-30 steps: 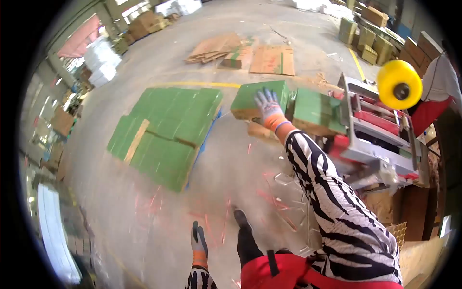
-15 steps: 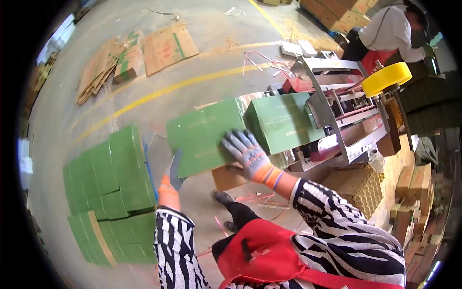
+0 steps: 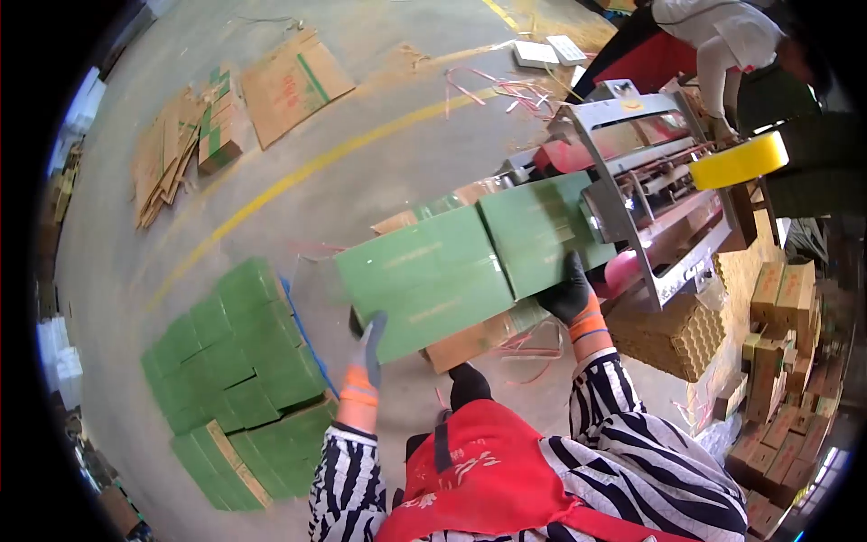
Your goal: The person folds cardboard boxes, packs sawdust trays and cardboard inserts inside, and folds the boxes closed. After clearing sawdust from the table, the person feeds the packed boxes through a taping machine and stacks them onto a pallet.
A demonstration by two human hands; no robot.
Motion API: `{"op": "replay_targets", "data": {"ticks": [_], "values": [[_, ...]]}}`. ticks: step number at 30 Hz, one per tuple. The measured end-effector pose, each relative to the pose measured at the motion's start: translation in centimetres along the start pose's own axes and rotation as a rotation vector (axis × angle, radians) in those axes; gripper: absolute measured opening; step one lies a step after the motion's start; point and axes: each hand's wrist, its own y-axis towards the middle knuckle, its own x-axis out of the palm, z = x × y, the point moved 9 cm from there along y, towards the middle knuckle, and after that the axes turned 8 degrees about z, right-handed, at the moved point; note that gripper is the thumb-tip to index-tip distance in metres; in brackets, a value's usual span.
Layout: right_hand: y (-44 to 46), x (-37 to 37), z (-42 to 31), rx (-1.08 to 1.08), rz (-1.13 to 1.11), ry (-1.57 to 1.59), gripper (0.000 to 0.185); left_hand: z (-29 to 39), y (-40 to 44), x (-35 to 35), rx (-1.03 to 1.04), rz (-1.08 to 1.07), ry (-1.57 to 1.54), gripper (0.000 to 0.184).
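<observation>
Two green boxes lie end to end in front of the taping machine (image 3: 632, 181). My left hand (image 3: 368, 348), in a grey glove with an orange cuff, presses on the left end of the nearer green box (image 3: 429, 280), fingers stretched along its edge. At the near side of the second green box (image 3: 546, 230), close to the machine, is my right hand (image 3: 571, 296). Its thumb points up along the box side and the other fingers are partly hidden beneath the edge. Brown cardboard boxes (image 3: 465, 343) show below the green ones.
Stacked green boxes (image 3: 244, 343) stand on the floor at the left. Flattened cardboard (image 3: 293, 86) lies beyond a yellow floor line. A co-worker (image 3: 722, 36) bends behind the machine. Honeycomb cardboard (image 3: 673, 339) and brown cartons (image 3: 777, 415) are at the right.
My right hand has moved from the top of the nearer green box to the near side of the second one. The two green boxes now touch. The co-worker leans further toward the machine.
</observation>
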Motion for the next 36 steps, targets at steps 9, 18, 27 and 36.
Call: {"op": "replay_targets", "data": {"ticks": [9,18,27,36], "values": [[-1.3,-0.2,3.6,-0.113,-0.003,-0.193,0.052,0.3,-0.4,-4.2,-0.139,0.110,-0.205,0.053],[-1.2,-0.1,28.4,-0.226,-0.069,-0.829,0.059,-6.9,-16.0,-34.8,0.213,0.430,-0.480,0.056],[2.0,-11.2,85.9,0.180,-0.299,-1.510,0.050,-37.4,-31.0,-73.4,0.300,0.764,-1.023,0.046],[5.6,-15.9,117.0,0.290,-0.316,-1.720,0.057,-49.8,-24.3,-94.0,0.322,0.878,-0.945,0.049]]}}
